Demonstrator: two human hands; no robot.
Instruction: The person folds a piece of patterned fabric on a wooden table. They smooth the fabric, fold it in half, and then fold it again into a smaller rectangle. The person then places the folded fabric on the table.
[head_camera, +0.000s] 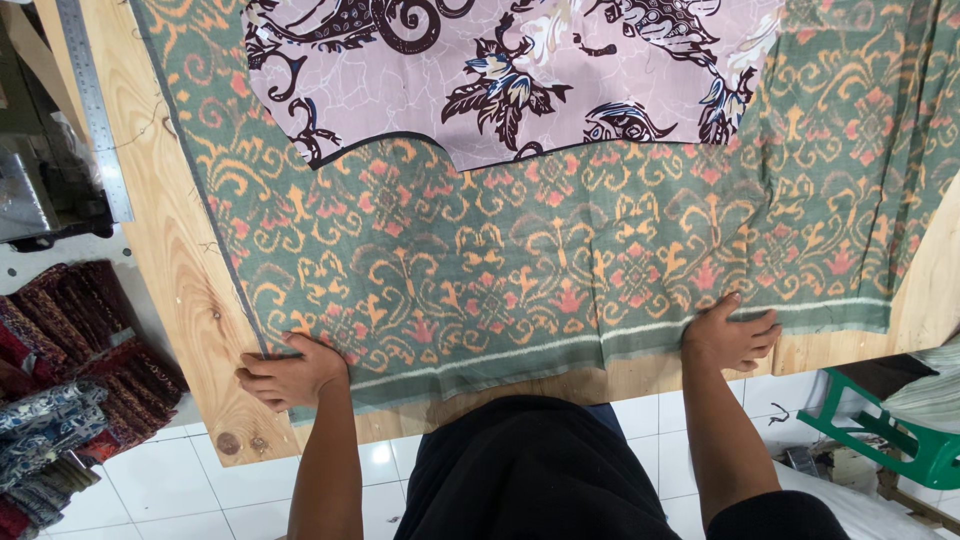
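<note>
A green cloth (520, 240) with orange and red patterns lies spread over a wooden table (170, 250). On its far part rests a pale pink cloth piece (500, 60) with dark purple floral shapes and a dark edge. My left hand (290, 375) presses on the green cloth's near left corner, fingers curled at the edge. My right hand (730, 335) lies flat on the cloth's near hem further right, fingers spread. Both hands hold the cloth down at the table's near edge.
A metal ruler (95, 110) lies along the table's left side. A stack of folded patterned fabrics (70, 380) sits on the white tiled floor at left. A green plastic stool (890, 430) stands at lower right.
</note>
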